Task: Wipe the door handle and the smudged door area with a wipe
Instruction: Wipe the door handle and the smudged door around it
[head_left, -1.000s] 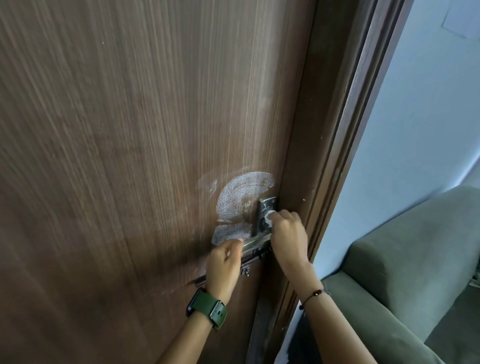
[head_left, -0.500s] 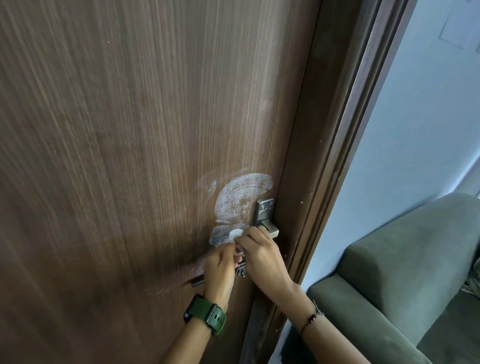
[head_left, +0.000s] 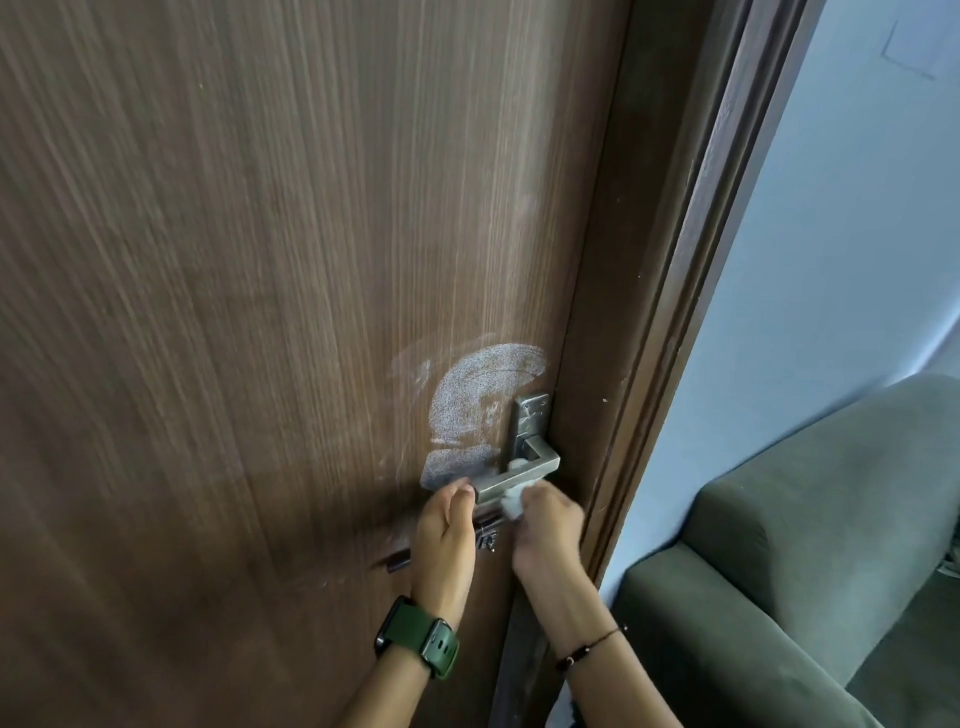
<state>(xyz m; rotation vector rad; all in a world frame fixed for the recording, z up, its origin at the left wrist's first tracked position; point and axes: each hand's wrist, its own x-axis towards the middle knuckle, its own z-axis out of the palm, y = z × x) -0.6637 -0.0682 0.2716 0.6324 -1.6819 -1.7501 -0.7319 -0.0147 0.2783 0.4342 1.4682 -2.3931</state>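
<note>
The right hand (head_left: 548, 525) has dropped from the upper plate of the door handle (head_left: 519, 475), where it was a second ago, to the underside of the lever, carrying the white wipe (head_left: 511, 504) with it. The wipe now sits bunched in the clenched fingers of that hand, pressed against the lower edge of the lever near its middle. The left hand (head_left: 447, 535) grips the free end of the lever, thumb on top, steadying it much as it did before; a green watch (head_left: 418, 644) rides on that wrist and a thin dark bracelet (head_left: 589, 647) on the other.

The shift suggests the handle is being worked part by part: plate first, lever now. The larger job looks untouched. A pale, chalky smudge (head_left: 480, 400) arcs over the brown door (head_left: 260, 312) just left of the handle plate, with a second patch directly beneath it touching the lever, and fainter streaks further left. Both patches appear as dense as in the earlier frames, so the door area likely remains to be wiped.

Keys (head_left: 488, 540) hang in the lock below the lever, between the two hands. A green sofa (head_left: 831, 545) shows through the doorway at right. No brand, label or readable writing appears on the handle, the watch or the wipe.
</note>
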